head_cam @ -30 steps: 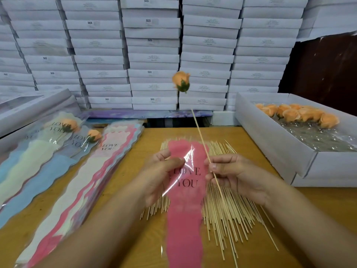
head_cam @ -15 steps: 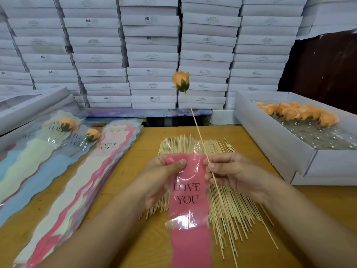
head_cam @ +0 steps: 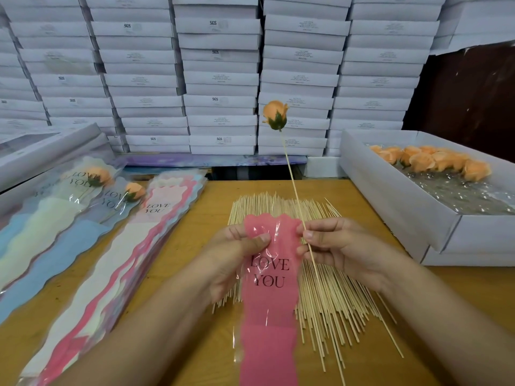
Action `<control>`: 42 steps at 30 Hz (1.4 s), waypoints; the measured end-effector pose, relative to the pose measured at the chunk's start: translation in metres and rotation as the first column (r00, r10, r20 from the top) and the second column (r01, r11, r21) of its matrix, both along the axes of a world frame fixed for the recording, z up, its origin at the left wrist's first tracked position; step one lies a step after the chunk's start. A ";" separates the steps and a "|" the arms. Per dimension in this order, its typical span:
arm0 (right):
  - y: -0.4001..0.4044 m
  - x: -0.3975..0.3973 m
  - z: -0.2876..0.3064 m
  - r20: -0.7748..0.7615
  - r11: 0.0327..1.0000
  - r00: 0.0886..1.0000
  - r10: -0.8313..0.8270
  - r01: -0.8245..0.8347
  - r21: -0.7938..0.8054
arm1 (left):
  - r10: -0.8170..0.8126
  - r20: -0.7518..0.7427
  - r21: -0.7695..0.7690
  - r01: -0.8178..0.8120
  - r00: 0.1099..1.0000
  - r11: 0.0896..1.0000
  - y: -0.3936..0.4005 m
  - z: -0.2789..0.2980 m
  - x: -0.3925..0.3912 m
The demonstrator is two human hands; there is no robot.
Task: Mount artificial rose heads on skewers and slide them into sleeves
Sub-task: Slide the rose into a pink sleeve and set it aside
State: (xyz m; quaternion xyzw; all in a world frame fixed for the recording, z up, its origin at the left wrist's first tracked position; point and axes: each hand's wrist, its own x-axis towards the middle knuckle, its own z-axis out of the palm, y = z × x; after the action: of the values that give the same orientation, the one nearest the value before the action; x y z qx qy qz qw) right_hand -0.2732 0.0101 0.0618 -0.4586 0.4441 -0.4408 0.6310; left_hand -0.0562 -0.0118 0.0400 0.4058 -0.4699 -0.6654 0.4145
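Close to your chest, your left hand has the pink sleeve by its upper edge, thumb pressed on the clear film and fingers behind — pinched shut on it, "LOVE YOU" facing you. Just beside it, your right hand is clamped on the skewer, thumb and forefinger nipping the stick right at the sleeve's top corner, the lower end running down past your palm. Up at the tip sits the orange rose head, already mounted, high above the table.

So mounting is done for this one — you're at the sleeving step, and the sleeve mouth doesn't look parted yet. My read: rub the film layers open with that left thumb, then bring the skewer's bottom end round to the opening and feed it down.

Under your hands lies the loose pile of bare skewers. Left, the stack of empty sleeves, with two finished roses beyond. Right, the white box of spare rose heads.
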 end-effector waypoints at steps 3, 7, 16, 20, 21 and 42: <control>0.000 -0.002 0.001 0.012 1.000 1.000 -0.017 0.017 0.006 | 0.024 -0.032 0.028 -0.023 0.999 0.999 -0.001 -0.003 0.001; -0.001 -0.004 0.002 0.001 0.998 0.998 -0.059 0.059 -0.014 | 0.036 -0.003 0.070 -0.035 0.999 0.997 0.001 -0.002 0.001; -0.006 0.006 0.017 -0.087 0.967 0.970 -0.229 0.216 -0.138 | 0.017 0.028 0.149 -0.021 0.999 0.989 0.010 0.002 -0.003; -0.017 0.012 0.043 -0.088 0.934 0.948 -0.307 0.282 -0.220 | 0.015 0.028 0.158 -0.019 1.000 0.987 0.013 0.004 -0.004; -0.021 0.013 0.050 -0.071 0.924 0.945 -0.321 0.296 -0.241 | 0.016 0.024 0.158 -0.019 1.000 0.987 0.013 0.005 -0.004; -0.037 0.019 0.068 -0.016 0.889 0.932 -0.362 0.340 -0.306 | 0.024 0.034 0.146 -0.029 0.999 0.989 0.013 0.002 -0.003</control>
State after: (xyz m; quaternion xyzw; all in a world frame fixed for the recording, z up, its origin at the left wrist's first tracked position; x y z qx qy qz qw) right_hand -0.2541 -0.0267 0.1295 -0.4762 0.4709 -0.5924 0.4478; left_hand -0.0594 0.0015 0.0417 0.4520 -0.4213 -0.6858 0.3846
